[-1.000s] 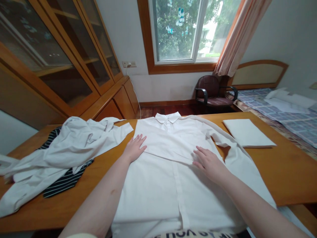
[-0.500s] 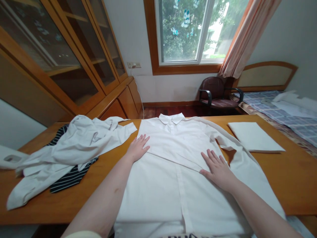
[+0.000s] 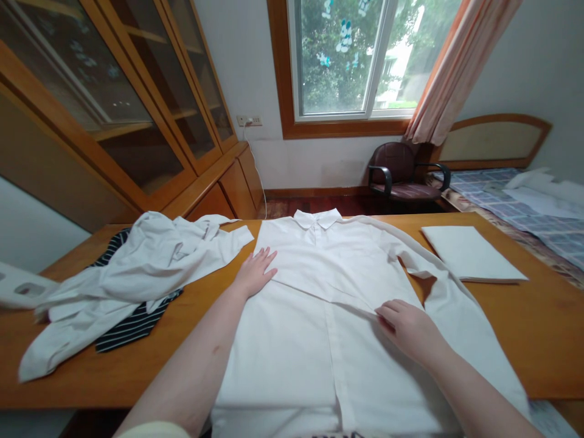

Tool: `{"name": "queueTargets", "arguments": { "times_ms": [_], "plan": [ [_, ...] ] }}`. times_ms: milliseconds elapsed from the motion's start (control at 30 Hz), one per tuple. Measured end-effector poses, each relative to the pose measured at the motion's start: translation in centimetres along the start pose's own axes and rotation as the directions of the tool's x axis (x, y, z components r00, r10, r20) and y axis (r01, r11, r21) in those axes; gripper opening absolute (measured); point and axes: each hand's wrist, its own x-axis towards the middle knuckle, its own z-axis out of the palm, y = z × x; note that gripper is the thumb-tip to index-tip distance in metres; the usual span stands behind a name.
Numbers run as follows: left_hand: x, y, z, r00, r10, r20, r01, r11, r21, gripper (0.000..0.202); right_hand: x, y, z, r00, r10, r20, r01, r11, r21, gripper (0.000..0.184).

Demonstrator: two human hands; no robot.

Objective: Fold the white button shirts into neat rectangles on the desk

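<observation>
A white collared shirt [image 3: 301, 340] lies flat on the wooden table [image 3: 542, 328], collar away from me, with one sleeve folded across its chest. My left hand [image 3: 255, 272] rests flat on the shirt's left side, fingers stretched out. My right hand [image 3: 408, 325] sits at the lower end of the folded sleeve [image 3: 337, 277], its fingers curled and pinching the cuff edge.
A heap of white clothes [image 3: 128, 274] over a black striped garment [image 3: 132, 325] lies on the table's left. A folded white cloth [image 3: 469, 260] sits at the right. Behind the table stand a dark chair [image 3: 401, 176], a bed [image 3: 529, 207] and a glass-fronted cabinet [image 3: 114, 115].
My right hand went from lying flat with spread fingers to curling its fingers onto the sleeve's cuff edge. The left hand stayed put.
</observation>
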Motion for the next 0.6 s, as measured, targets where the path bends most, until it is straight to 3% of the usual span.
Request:
{"name": "queueTargets", "arguments": {
  "times_ms": [133, 233, 333, 433, 600],
  "plan": [
    [0.1, 0.0, 0.0, 1.0, 0.002, -0.007, -0.002, 1.0, 0.001, 0.058, 0.5, -0.7, -0.6, 0.992, 0.058, 0.111, -0.07, 0.992, 0.107, 0.032],
    [0.1, -0.1, 0.2, 1.0, -0.003, -0.007, 0.003, 1.0, -0.001, 0.058, 0.5, -0.2, 0.3, 0.991, 0.1, 0.09, -0.112, 0.982, 0.151, 0.037],
    [0.1, -0.3, 0.3, 1.0, 0.002, -0.01, -0.002, 1.0, -0.001, 0.058, 0.1, 0.7, 2.2, 0.984, 0.176, 0.031, -0.178, 0.981, 0.077, 0.048],
    [0.1, -0.3, 0.2, 1.0, 0.007, -0.006, -0.007, 1.0, -0.004, 0.058, -0.4, 1.8, 3.6, 0.97, 0.223, 0.097, -0.222, 0.975, -0.022, 0.06],
    [0.1, -0.3, -0.1, 1.0, 0.012, 0.012, -0.012, 1.0, -0.012, 0.059, -0.5, 3.6, 4.0, 0.941, 0.316, 0.121, -0.309, 0.948, -0.076, 0.06]
  ]
}}
